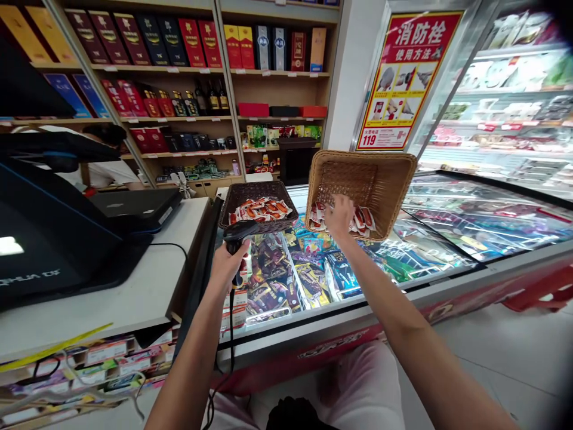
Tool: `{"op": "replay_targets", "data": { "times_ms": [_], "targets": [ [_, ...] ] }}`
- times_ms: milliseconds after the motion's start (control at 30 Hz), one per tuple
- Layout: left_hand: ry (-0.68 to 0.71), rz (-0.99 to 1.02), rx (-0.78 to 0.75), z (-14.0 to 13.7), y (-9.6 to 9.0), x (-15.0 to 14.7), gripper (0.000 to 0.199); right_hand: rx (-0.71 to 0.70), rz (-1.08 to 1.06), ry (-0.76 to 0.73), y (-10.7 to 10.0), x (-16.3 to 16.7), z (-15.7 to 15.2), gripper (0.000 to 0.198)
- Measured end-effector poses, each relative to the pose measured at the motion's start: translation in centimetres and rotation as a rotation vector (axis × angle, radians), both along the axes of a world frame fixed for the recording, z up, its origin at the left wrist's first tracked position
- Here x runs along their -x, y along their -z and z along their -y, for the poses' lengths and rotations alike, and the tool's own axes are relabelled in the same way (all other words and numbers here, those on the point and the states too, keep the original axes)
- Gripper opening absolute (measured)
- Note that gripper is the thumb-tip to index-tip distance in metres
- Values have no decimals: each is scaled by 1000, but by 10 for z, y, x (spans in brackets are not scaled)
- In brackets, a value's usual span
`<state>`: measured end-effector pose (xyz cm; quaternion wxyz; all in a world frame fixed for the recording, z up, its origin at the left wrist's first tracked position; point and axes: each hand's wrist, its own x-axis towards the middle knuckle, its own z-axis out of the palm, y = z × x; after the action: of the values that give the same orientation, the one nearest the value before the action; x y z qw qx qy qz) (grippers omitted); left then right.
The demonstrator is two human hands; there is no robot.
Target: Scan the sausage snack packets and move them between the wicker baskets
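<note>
My left hand (pixel 227 263) is wrapped around the handle of a black barcode scanner (pixel 239 230), whose cable hangs down in front of me. The scanner's head is just before a dark brown wicker basket (pixel 226 194) with several wrapped sausages (pixel 264 209) in it. Within a tan wicker basket (pixel 394 185), tilted toward me, my right hand (pixel 341 214) is over more wrapped sausages (pixel 364 220). Its fingers are loosely bent and apart, and the fingertips are partly hidden. No packet shows in its grasp.
Both baskets rest on the glass top of a chest freezer (pixel 290 280) full of bagged goods. On the left, a counter (pixel 111 301) bears a black checkout machine (pixel 49 233). Shelves of boxed bottles (pixel 170 42) stand behind. A person (pixel 102 155) is partly visible behind the machine.
</note>
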<state>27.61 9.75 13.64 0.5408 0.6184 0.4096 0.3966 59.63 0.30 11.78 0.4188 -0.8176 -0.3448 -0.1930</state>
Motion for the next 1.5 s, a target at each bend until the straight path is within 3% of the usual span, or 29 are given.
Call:
{"op": "replay_targets", "data": {
  "times_ms": [167,267,367,500,567,633,733,800,867,967,1100,1200,1300,1500],
  "targets": [
    [-99,71,36,-22,0,44,53,232,30,-313,-18,89,-112,20],
    [-105,76,25,-28,5,62,54,463,-68,-362,-23,121,-167,26],
    [-100,81,20,-31,12,73,53,529,-205,-383,-22,133,-197,40],
    [-73,61,10,-33,15,77,52,436,-269,-374,-17,131,-202,25],
    [-62,70,13,-30,14,76,52,337,-268,-344,-16,127,-194,28],
    [-50,83,18,-25,10,71,52,137,-369,-368,-14,123,-182,27],
    [-44,85,20,-16,5,60,51,-233,-738,-524,-7,116,-153,20],
    [-43,66,23,-8,2,50,51,-381,-938,-654,2,108,-127,21],
    [-19,46,24,-1,1,37,52,-455,-987,-729,13,99,-97,31],
    [46,29,17,12,-1,18,54,-455,-747,-696,29,82,-51,36],
    [148,15,8,29,-4,-2,56,-418,40,-542,44,56,4,16],
    [203,5,2,40,-8,-12,56,-387,516,-467,50,37,36,25],
    [234,9,-3,49,-13,-21,55,-340,712,-397,57,24,58,23],
    [275,-3,-15,65,-13,-35,55,-239,784,-351,70,15,77,19]
  ]
}}
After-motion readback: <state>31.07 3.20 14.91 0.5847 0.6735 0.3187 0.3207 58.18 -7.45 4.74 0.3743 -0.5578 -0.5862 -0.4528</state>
